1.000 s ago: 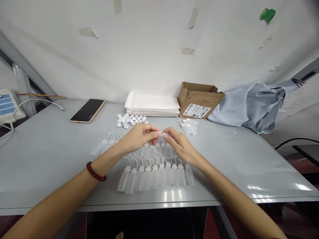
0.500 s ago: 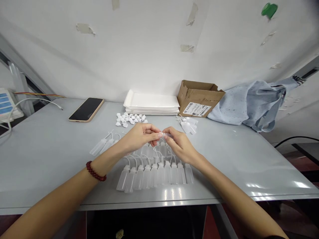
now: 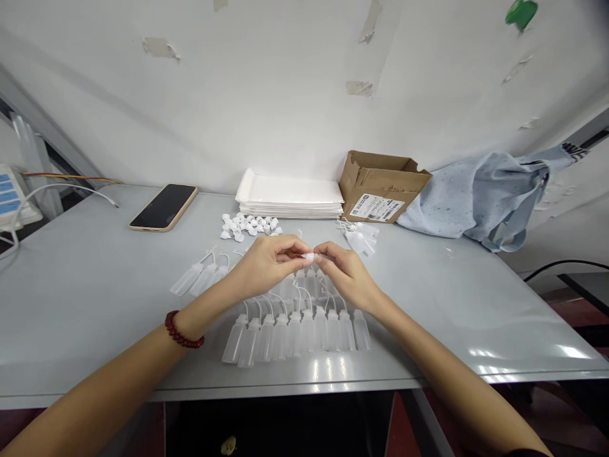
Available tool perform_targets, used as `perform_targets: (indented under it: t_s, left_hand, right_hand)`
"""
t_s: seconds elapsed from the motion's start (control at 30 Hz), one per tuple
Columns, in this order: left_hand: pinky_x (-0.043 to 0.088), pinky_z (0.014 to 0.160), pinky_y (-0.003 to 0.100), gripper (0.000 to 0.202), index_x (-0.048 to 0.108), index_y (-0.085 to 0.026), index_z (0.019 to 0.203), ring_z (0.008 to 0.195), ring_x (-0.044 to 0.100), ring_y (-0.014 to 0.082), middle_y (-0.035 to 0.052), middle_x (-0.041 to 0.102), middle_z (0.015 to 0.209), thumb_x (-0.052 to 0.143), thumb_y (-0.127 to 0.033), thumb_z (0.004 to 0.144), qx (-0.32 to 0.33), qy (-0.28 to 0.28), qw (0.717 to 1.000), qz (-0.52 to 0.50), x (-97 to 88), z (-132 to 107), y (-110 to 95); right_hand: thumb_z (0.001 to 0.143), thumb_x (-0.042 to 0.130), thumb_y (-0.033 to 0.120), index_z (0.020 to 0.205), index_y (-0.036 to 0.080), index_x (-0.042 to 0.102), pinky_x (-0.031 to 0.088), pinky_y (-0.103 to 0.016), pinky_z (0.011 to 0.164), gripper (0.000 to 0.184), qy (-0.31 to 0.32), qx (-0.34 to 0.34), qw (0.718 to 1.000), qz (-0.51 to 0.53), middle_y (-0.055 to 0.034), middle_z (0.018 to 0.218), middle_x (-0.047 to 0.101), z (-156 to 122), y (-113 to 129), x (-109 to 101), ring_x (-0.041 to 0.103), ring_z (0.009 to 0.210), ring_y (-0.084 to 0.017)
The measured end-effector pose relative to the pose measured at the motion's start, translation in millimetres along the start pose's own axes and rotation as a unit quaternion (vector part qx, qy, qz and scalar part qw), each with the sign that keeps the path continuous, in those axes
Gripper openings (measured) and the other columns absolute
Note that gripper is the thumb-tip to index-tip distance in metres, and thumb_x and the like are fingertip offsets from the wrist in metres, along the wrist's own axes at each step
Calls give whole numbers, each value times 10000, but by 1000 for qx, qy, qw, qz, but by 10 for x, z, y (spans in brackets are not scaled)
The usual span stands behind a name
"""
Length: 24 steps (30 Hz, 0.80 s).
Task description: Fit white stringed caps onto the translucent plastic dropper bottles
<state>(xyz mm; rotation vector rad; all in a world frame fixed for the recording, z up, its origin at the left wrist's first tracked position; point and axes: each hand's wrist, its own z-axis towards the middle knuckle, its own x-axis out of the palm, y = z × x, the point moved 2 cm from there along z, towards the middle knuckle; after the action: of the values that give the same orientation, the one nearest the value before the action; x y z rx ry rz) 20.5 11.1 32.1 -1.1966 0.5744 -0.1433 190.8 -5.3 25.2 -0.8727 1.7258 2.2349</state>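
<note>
My left hand [image 3: 269,263] and my right hand [image 3: 347,274] meet fingertip to fingertip above the grey table [image 3: 85,298]. Between them they pinch a small white cap [image 3: 309,257]; my right fingers seem to grip a small clear bottle, mostly hidden by the hand. Below the hands lies a row of several small translucent squeeze bottles [image 3: 295,333] with thin curved tips. A second row behind them is partly covered by my hands. A dark red bead bracelet [image 3: 182,330] sits on my left wrist.
A pile of white caps [image 3: 247,226] lies behind my hands. A few loose bottles [image 3: 197,278] lie to the left, more [image 3: 360,238] at right. A phone [image 3: 164,207], white tray stack [image 3: 290,198], cardboard box [image 3: 380,190] and blue cloth [image 3: 480,200] stand by the wall.
Both hands stay together at the same spot; the fingers have closed tighter around the cap. The view has shifted slightly.
</note>
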Motion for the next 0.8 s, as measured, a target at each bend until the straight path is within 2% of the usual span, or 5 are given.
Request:
perform_targets:
  t_s: [0.2, 0.43, 0.6, 0.7, 0.8]
  left_hand:
    - [479, 665, 266, 125, 709, -150, 873, 736, 591, 135, 38, 664, 794, 612, -107, 806, 126, -40, 984, 119, 15, -9, -7]
    - [528, 657, 231, 153, 722, -183, 915, 773, 648, 142, 29, 688, 857, 685, -256, 786, -26, -11, 999, -38, -26, 15, -15]
    - [541, 648, 229, 204, 698, -167, 885, 689, 674, 139, 11, 701, 737, 697, -342, 780, -103, -16, 991, -83, -36, 24, -26]
    - [533, 597, 226, 197, 688, -146, 849, 596, 647, 124, 2, 670, 626, 678, -336, 796, -116, -1, 991, -62, -32, 22, -35]
    - [539, 618, 238, 185, 688, -150, 892, 633, 649, 132, 8, 674, 663, 665, -312, 805, -91, 12, 994, -51, -23, 10, -34]
  right_hand:
    - [880, 447, 311, 801, 172, 563, 317, -244, 536, 197, 24, 53, 994, 93, 47, 611, 432, 22, -42, -8, 367, 540, -94]
    - [911, 433, 320, 886, 159, 572, 345, -256, 573, 214, 7, -10, 1000, 24, 6, 702, 530, -15, 28, -11, 445, 612, -117]
    - [926, 427, 307, 913, 157, 564, 334, -243, 521, 204, -15, -40, 999, -3, 5, 688, 547, -43, 70, -2, 434, 558, -109]
    - [918, 442, 302, 893, 155, 560, 321, -241, 509, 190, -19, -34, 999, -14, 32, 614, 488, -45, 60, 8, 406, 529, -104]
    - [918, 441, 332, 870, 161, 563, 316, -243, 520, 216, -4, -8, 1000, 14, 41, 603, 463, -33, 40, 12, 394, 535, -101]
